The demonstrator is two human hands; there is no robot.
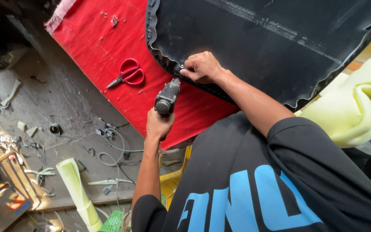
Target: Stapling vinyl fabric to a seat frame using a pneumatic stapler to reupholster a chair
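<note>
Left hand (159,124) clenched around grey staple gun (167,97), nose aimed toward one o'clock at wavy edge of black vinyl sheet (258,43). Right hand (201,67) at two o'clock of gun, fingertips pinching that edge against red fabric panel (108,47). Red scissors (126,74) lying at ten o'clock of gun.

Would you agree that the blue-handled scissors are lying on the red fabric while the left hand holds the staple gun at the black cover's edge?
Not quite: the head view shows the scissors have red handles, not blue. The rest holds: they lie on the red fabric, and the left hand holds the staple gun at the edge of the black cover.
</note>
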